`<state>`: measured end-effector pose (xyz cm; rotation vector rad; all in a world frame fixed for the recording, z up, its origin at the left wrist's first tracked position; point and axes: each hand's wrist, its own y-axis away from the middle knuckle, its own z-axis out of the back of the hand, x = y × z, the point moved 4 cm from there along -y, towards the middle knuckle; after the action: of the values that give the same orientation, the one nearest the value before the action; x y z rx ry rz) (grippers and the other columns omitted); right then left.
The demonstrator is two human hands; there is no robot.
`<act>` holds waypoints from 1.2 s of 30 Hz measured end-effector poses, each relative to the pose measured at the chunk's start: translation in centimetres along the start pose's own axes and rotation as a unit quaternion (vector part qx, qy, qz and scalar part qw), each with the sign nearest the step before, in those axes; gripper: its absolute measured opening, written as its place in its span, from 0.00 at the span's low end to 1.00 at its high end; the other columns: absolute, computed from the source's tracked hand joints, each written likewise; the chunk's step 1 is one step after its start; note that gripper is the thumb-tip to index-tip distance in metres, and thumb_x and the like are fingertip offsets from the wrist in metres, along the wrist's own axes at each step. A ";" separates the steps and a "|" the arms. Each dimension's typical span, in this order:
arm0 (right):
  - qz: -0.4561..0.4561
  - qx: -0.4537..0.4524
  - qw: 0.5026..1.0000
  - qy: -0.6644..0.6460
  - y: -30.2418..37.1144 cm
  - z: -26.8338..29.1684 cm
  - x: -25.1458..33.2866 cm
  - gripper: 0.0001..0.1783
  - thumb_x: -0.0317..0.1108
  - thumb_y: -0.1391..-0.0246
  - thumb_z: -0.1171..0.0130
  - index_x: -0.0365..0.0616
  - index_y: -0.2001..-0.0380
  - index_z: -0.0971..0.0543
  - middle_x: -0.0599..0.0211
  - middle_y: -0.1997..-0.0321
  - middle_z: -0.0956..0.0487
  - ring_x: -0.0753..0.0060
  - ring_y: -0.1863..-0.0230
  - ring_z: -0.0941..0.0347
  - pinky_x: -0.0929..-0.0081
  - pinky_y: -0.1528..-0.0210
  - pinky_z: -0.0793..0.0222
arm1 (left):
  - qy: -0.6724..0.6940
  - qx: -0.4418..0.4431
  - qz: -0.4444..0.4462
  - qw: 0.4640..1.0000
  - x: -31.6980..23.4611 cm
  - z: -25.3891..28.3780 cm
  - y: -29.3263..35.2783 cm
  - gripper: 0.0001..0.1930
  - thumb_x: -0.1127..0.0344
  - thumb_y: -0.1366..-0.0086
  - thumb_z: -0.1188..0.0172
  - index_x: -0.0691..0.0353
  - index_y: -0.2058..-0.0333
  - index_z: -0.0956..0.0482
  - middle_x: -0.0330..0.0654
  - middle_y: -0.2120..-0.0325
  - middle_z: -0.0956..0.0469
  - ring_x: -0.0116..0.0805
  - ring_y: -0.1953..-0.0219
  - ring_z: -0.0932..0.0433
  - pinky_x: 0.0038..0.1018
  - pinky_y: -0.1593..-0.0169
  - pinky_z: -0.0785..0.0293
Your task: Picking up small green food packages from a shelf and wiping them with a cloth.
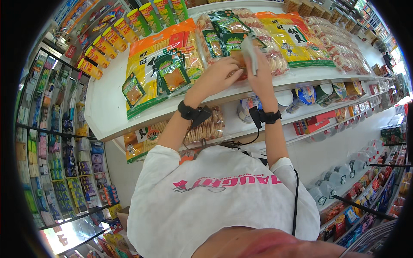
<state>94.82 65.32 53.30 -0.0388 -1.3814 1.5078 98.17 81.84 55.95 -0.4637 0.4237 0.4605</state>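
Note:
My right hand [260, 79] grips a small flat snack packet [248, 52], held upright with its pale silvery side showing. Close beside it, my left hand [217, 80] is closed with curled fingers at the packet's lower part; what its fingertips hold is hidden. Behind my hands, several small green packets with brown food pictured on them [230, 23] lie on clear bags of round crackers [269, 51]. To the left, more green packets [172, 72] rest on a large yellow and orange snack bag [142, 60]. One green packet [133, 89] lies apart at that bag's left edge.
The white shelf [105, 105] has a raised front edge below my hands. Yellow and green canisters [114, 38] stand at the back left. Another large yellow bag [294, 38] lies right. Round tubs [304, 95] fill the shelf underneath. Black straps with a cable [258, 133] circle my wrists.

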 end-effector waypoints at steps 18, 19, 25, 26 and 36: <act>-0.249 -0.044 0.933 -0.256 2.4 0.5 -0.4 0.24 0.46 0.29 0.51 0.31 0.48 0.25 0.62 0.53 0.22 0.74 0.55 0.29 0.73 0.54 0.32 | -0.249 -0.222 0.044 0.942 -1.8 -2.8 1.3 0.30 0.60 0.44 0.31 0.65 0.44 0.27 0.49 0.60 0.25 0.51 0.57 0.27 0.42 0.48 0.29; -0.249 -0.045 0.933 -0.256 2.4 0.8 -0.1 0.24 0.46 0.29 0.51 0.31 0.48 0.25 0.62 0.53 0.22 0.74 0.55 0.29 0.73 0.54 0.32 | -0.266 -0.213 0.041 0.939 -1.9 -2.9 1.3 0.29 0.62 0.43 0.33 0.64 0.44 0.27 0.49 0.60 0.26 0.50 0.57 0.27 0.42 0.48 0.30; -0.322 -0.078 0.893 -0.304 3.5 1.7 3.3 0.25 0.45 0.29 0.50 0.32 0.43 0.28 0.60 0.51 0.22 0.71 0.51 0.28 0.73 0.49 0.32 | 0.007 -0.179 0.096 0.979 -0.7 -0.6 2.7 0.26 0.58 0.32 0.42 0.60 0.38 0.31 0.51 0.48 0.26 0.49 0.46 0.29 0.43 0.42 0.32; -0.255 -0.016 0.925 -0.280 3.9 0.8 3.4 0.25 0.44 0.30 0.50 0.32 0.42 0.29 0.56 0.46 0.23 0.66 0.46 0.28 0.73 0.44 0.34 | 0.129 -0.205 0.075 0.967 -0.9 -0.3 3.1 0.28 0.52 0.30 0.43 0.58 0.37 0.32 0.51 0.43 0.27 0.49 0.41 0.30 0.42 0.39 0.33; 0.193 0.204 0.955 -0.100 4.9 -4.2 15.2 0.31 0.37 0.44 0.41 0.51 0.35 0.29 0.60 0.27 0.37 0.47 0.26 0.46 0.43 0.25 0.60 | 0.760 -0.327 0.098 0.554 -1.5 2.3 10.4 0.40 0.31 0.30 0.57 0.65 0.39 0.33 0.50 0.41 0.28 0.44 0.39 0.28 0.40 0.35 0.34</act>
<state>87.41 79.56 57.06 0.1111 -1.2362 2.1538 92.31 90.86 55.15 -1.5653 2.0752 0.2991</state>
